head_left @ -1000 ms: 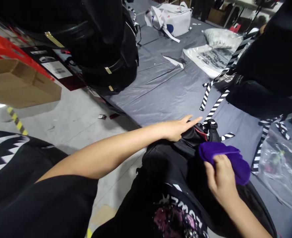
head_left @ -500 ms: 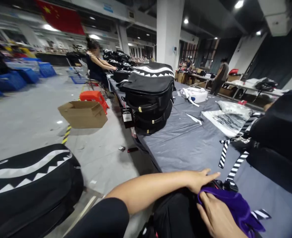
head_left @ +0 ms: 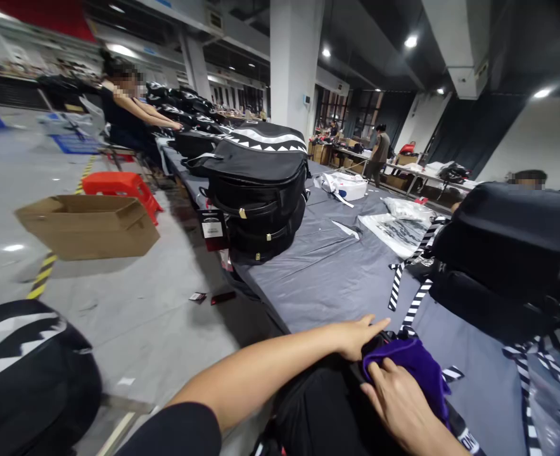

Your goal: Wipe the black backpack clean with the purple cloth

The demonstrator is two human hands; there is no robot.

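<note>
A black backpack (head_left: 322,405) lies before me at the table edge, with purple cloth (head_left: 415,361) at its far end. My right hand (head_left: 398,392) has its fingers bent and closed on the purple cloth, fingertips partly hidden in its fold. Just beyond it, my left hand (head_left: 356,335) rests on the bag's edge, fingers stretched out and apart. A black-and-white striped strap (head_left: 417,307) runs over the table close to both hands. What lies under my left palm is hidden.
Stacked black backpacks (head_left: 265,190) stand on the grey-covered table (head_left: 284,297). More black bags (head_left: 512,247) lie at right, with a person behind. A backpack (head_left: 28,373), cardboard box (head_left: 90,221) and red stool (head_left: 123,190) are at left. A seated co-worker (head_left: 132,120) handles bags farther off.
The view has swung to the right, so the surroundings sit farther left and more bags show at right. Both hands stay at the bag; my right hand keeps hold of the purple cloth.
</note>
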